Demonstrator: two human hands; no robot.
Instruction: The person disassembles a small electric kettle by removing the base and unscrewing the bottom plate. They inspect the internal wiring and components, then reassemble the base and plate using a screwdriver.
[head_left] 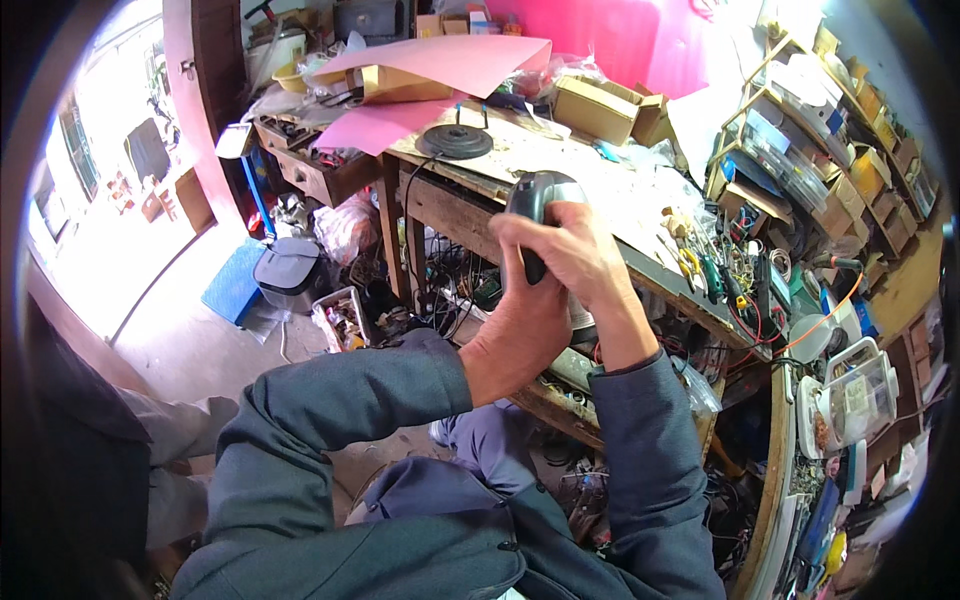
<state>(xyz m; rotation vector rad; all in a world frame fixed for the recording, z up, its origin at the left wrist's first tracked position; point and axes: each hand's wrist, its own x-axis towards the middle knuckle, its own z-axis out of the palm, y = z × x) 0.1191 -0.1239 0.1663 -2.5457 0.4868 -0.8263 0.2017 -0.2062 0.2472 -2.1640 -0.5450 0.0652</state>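
Observation:
A glossy black, rounded, oblong object (pixel 546 190) is held up in front of me, above the near edge of the workbench. I cannot make out its exact kind. My left hand (pixel 518 335) is closed around its lower part from below. Over its near side lies my right hand (pixel 580 250), with bent fingers gripping it and the thumb toward my left hand. The two hands touch, and they hide much of the object's lower half. Beyond them on the bench sits a round black base (pixel 455 142) with a cord.
The wooden workbench (pixel 560 160) carries pink sheets (pixel 440 65), an open cardboard box (pixel 597 108) and, at right, pliers and screwdrivers (pixel 712 275). Shelves of parts (pixel 800 130) stand at far right. A bin (pixel 288 268) is on the floor. Another person's leg (pixel 185 450) shows at left.

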